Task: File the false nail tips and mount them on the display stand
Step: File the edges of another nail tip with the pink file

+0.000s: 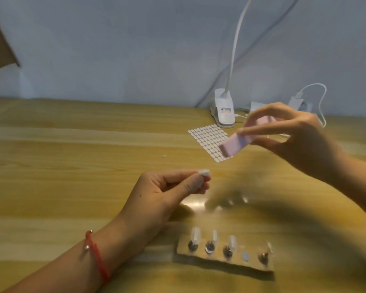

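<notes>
My left hand [167,189] pinches a small pale false nail tip [204,172] between thumb and forefinger, raised above the wooden table. My right hand [292,134] grips a pink buffer block [240,142] up and to the right of the tip, apart from it. A flat display stand [224,258] lies near the front edge; clear tips are mounted on several of its holders, and one spot shows only a pale sticker [245,255].
A sheet of white adhesive tabs [207,138] lies behind the hands. A white clip lamp [224,111] with a bent neck stands at the back, beside a charger and cable [317,96]. A clear plastic bag [226,200] lies between hands and stand.
</notes>
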A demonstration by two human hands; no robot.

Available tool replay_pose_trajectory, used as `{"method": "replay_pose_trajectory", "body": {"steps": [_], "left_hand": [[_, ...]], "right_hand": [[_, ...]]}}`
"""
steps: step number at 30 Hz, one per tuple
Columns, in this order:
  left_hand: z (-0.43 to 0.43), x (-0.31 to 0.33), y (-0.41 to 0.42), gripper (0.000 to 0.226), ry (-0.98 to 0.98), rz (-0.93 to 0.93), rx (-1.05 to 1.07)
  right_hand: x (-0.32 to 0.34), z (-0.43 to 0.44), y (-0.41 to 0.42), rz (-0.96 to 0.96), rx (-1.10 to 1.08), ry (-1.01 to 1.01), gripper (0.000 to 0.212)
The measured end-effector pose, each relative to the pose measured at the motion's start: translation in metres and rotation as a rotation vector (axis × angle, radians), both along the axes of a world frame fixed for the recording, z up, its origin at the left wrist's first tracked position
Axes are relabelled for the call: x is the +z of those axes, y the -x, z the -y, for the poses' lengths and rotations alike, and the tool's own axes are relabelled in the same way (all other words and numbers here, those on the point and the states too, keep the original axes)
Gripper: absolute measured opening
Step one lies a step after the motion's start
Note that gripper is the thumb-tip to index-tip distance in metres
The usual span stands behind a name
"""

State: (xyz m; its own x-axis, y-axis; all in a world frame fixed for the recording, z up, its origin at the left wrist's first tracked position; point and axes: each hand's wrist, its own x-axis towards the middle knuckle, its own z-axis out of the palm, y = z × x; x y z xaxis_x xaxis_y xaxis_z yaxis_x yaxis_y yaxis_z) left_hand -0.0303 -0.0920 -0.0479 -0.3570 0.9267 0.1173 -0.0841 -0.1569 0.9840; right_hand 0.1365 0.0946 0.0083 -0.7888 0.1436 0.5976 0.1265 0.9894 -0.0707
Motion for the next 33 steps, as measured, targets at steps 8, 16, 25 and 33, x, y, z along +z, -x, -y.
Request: {"method": "replay_pose_trajectory", "body": {"steps": [8, 16, 25, 33], "left_hand": [[-0.002, -0.003, 0.001, 0.034, 0.022, 0.049, 0.025], [-0.002, -0.004, 0.002, 0.031, -0.013, 0.028, -0.004], [-0.004, -0.008, 0.007, 0.031, 0.007, 0.072, -0.067], [-0.006, -0.009, 0.007, 0.035, -0.008, 0.148, -0.017]], "right_hand": [[-0.004, 0.043, -0.005, 0.006, 0.145, 0.087, 0.025], [0.003, 0.052, 0.011, 0.122, 0.261, -0.109, 0.021], [-0.002, 0.057, 0.016, 0.195, 0.322, -0.163, 0.023], [-0.002, 0.053, 0.024, 0.127, 0.255, -0.094, 0.024]]}}
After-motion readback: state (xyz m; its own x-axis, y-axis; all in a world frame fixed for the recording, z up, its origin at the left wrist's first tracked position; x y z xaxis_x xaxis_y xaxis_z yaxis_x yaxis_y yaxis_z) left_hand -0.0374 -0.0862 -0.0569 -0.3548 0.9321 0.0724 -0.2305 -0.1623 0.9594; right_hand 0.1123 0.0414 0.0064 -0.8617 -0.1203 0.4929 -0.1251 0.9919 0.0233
